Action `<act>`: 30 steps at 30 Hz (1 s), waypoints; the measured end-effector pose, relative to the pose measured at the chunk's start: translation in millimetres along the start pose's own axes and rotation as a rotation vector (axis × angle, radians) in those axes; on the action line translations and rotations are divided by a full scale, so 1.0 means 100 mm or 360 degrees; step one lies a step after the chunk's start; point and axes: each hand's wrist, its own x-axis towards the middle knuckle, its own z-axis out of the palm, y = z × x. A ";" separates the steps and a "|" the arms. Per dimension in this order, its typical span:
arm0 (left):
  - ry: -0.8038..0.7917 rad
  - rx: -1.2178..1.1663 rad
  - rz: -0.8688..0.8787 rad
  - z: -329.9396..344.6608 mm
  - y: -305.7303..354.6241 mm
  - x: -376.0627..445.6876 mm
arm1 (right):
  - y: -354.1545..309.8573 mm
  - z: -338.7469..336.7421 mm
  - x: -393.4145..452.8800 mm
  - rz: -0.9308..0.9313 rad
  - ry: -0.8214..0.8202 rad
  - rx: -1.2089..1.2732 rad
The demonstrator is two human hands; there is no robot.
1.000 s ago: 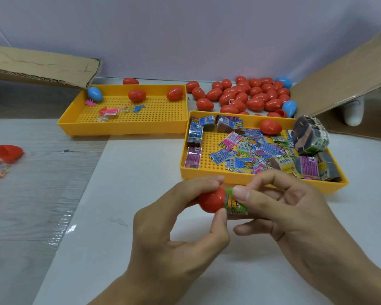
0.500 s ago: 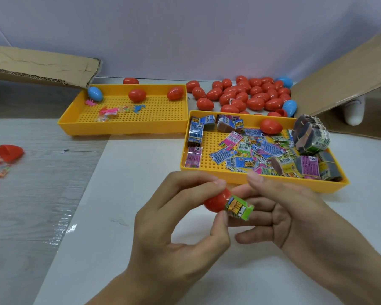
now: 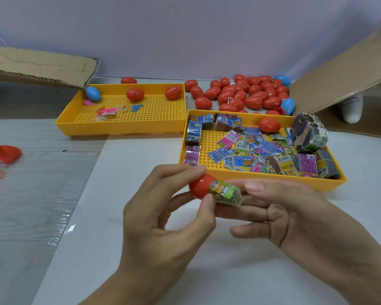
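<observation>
Green folded leaflet [image 3: 226, 193] sticks from red egg shell [image 3: 199, 187]; lettering blurred.

Red egg half [image 3: 199, 187], open end rightward, folded green leaflet [image 3: 226, 193] sticking out; just before yellow tray [image 3: 262, 180] front rim.

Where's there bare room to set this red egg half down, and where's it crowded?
Free: the white sheet between the near wall of the left tray and your left hand, and that tray's floor right of the toy packets. Crowded: the right tray, littered with leaflets, and the egg pile behind.
</observation>
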 end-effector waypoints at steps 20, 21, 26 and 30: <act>-0.0085 0.0000 0.0069 0.00 0.03 -0.03 | 0.03 0.00 0.00 -0.0050 0.0140 -0.0244; -0.0086 0.0002 0.0075 0.00 0.03 -0.03 | 0.03 -0.02 0.01 0.0009 0.0089 -0.0174; -0.0104 0.0047 0.0133 0.00 0.03 -0.02 | 0.00 -0.04 0.01 0.0160 -0.0072 0.0099; -0.0164 0.0163 0.0237 0.03 0.03 -0.04 | 0.06 -0.01 0.02 0.0136 -0.0021 -0.0032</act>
